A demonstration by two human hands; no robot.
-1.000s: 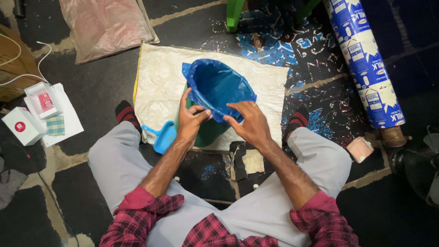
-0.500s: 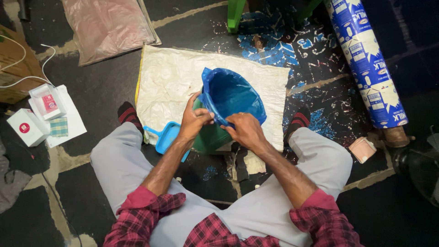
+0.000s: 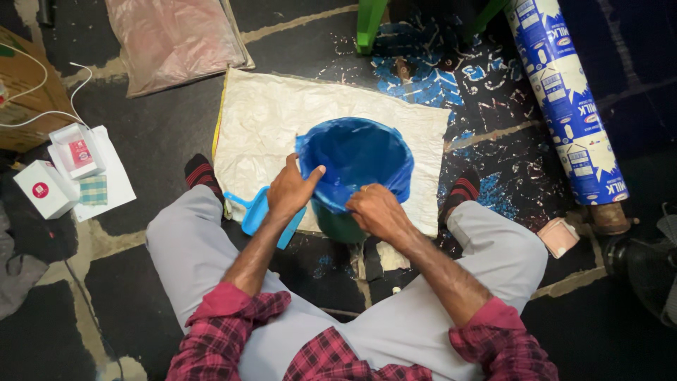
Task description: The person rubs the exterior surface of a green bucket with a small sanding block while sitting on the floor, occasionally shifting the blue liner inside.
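Observation:
A blue plastic bag [image 3: 356,155] lines a dark green bin [image 3: 338,226] that stands on a cream woven sack [image 3: 268,120] between my legs. The bag's mouth is spread wide over the bin's rim. My left hand [image 3: 289,190] pinches the bag's edge at the near left of the rim. Gripping the folded-over bag edge at the near rim is my right hand [image 3: 374,212], with a ring on one finger. A light blue dustpan [image 3: 254,212] lies on the floor under my left wrist.
A printed blue and white roll [image 3: 571,106] lies at the right. A pinkish filled bag [image 3: 173,39] lies at the back left. Small white boxes [image 3: 63,166] and papers sit at the left by a cardboard box [image 3: 21,92]. Green stool legs [image 3: 368,25] stand behind the sack.
The bag's mouth has been pulled from a tilted, bunched shape down over the bin's rim and now sits round and open. Both hands moved lower along the near rim.

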